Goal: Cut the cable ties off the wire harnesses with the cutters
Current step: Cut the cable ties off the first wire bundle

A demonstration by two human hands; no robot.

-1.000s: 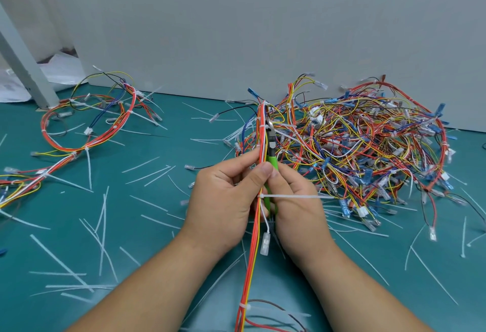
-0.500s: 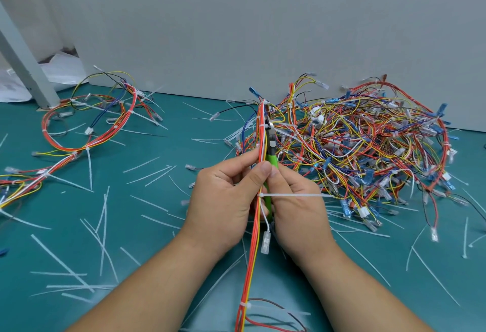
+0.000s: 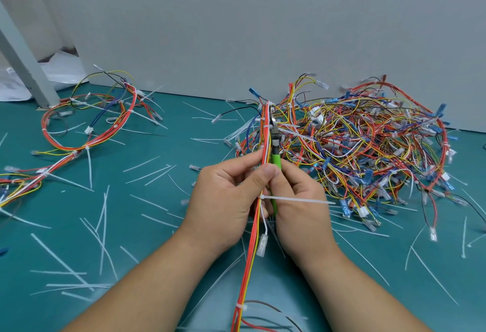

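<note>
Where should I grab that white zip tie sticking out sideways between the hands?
Pinch the cable tie by its far tail end, coming from the right. The tail pokes out straight past the right hand, flat and free there, while its head sits tight on the wire harness, crowded by the left hand.

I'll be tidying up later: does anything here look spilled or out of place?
Cut tie tails litter the mat on all sides, and the harness heap at right is a tangle. One uncut tie juts sideways from the harness the left hand holds. Nothing looks damaged.
</note>
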